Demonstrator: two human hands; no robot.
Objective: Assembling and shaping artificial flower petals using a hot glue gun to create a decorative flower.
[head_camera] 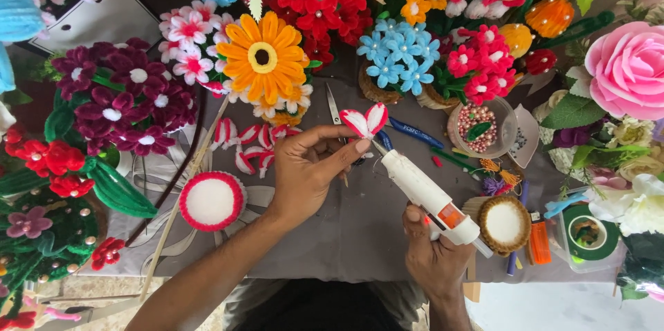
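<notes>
1. Centrally, the left hand [304, 172] is closed in a pinch, thumb and fingertips gripping a pair of red-edged white petals [365, 122] held up above the grey table cover [360, 234].
2. The right hand [432, 251] is closed round the handle of a white glue gun [425, 192], index finger laid along its body.
3. The gun's long axis runs diagonally, from the handle at lower right up-left to the nozzle, whose tip sits at the base of the petals, just beside the left fingertips.
4. The petals therefore lie up-left of the right hand and up-right of the left, which is the nearer.
5. Beyond the left hand lie more loose petals [245, 144] and a red-rimmed white disc [211, 201].
6. Beside the right hand sits a brown-rimmed disc [505, 224].
</notes>
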